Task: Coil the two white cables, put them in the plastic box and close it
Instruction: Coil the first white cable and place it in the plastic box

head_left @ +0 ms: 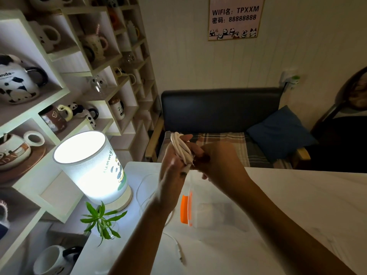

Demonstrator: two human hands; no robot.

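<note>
Left hand fingers wrapped in coiled cable; right hand pinching cable end; box below on table

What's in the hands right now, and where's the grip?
A coiled white cable, looped around the left hand's fingers; the right hand pinches its lower end.

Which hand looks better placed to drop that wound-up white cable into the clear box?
Probably the left hand: the coiled cable is wrapped around its fingers, and the plastic box lies just below it. The right hand only pinches the cable's end.
</note>
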